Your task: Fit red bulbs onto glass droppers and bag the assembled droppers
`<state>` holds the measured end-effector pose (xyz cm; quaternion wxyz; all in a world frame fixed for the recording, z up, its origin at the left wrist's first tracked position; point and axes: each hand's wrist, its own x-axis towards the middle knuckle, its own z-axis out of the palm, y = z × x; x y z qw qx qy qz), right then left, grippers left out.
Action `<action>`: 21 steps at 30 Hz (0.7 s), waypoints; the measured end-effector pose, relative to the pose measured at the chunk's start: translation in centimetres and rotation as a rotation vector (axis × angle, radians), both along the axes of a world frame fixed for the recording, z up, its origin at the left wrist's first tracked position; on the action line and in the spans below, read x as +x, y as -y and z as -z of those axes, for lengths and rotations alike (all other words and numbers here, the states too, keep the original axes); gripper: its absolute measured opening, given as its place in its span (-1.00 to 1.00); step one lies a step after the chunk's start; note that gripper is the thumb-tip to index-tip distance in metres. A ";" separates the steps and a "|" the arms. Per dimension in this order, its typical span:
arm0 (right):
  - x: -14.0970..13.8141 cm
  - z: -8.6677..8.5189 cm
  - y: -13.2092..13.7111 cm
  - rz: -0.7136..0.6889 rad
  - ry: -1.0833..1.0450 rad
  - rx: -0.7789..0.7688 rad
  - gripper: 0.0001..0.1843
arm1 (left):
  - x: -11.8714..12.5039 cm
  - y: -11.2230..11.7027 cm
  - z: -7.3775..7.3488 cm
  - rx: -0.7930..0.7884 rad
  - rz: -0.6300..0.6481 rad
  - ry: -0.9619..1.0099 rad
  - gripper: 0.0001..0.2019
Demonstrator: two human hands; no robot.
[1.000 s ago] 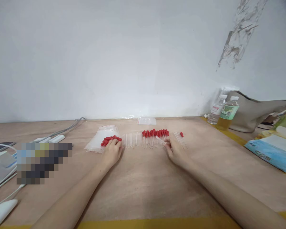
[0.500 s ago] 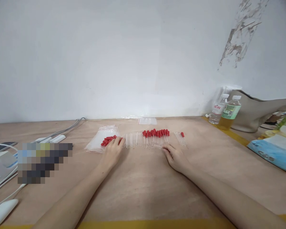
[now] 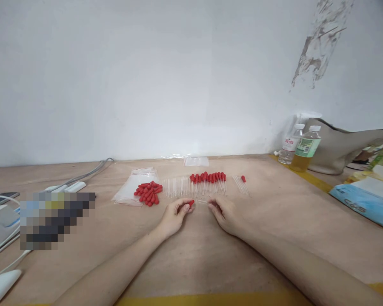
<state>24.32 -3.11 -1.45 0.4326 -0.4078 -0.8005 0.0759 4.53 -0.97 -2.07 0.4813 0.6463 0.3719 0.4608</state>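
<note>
Between the thumb and fingers of my left hand (image 3: 175,216) is a red rubber dropper bulb (image 3: 191,203). My right hand (image 3: 225,214) pinches a thin clear glass tube (image 3: 201,202) that points left, its end close to the bulb. Whether the two touch, I cannot tell. A heap of loose red bulbs (image 3: 150,192) lies left of my left hand, partly on clear plastic bags (image 3: 127,191). Beyond my hands runs a row of bare glass tubes (image 3: 177,187). It continues into assembled droppers with red bulbs (image 3: 207,177).
Right of the row lie several tubes (image 3: 239,185) and one red-capped dropper (image 3: 243,179). Two drink bottles (image 3: 306,148), a grey bag (image 3: 332,148) and a blue tissue pack (image 3: 364,206) stand at the right. A white mouse (image 3: 3,287) and cables (image 3: 89,172) lie at the left.
My left hand has left the heap of red bulbs with one bulb and moved right. My right hand has shifted slightly left and nearer, with its tube facing the bulb.
</note>
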 end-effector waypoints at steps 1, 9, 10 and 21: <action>-0.1 -0.1 0.0 0.002 0.001 0.004 -0.87 | 0.0 0.1 -0.1 0.009 0.004 -0.006 -0.70; -0.1 0.1 0.3 -0.018 0.073 0.023 -0.84 | 0.4 0.7 -0.8 0.067 -0.009 -0.151 -0.72; -0.1 0.2 0.3 -0.016 0.087 0.026 -0.85 | 0.4 0.8 -0.8 0.078 -0.021 -0.168 -0.72; 0.3 -0.1 -0.1 -0.075 0.164 -0.045 -0.81 | 0.1 1.2 -0.9 0.285 -0.074 -0.377 -0.77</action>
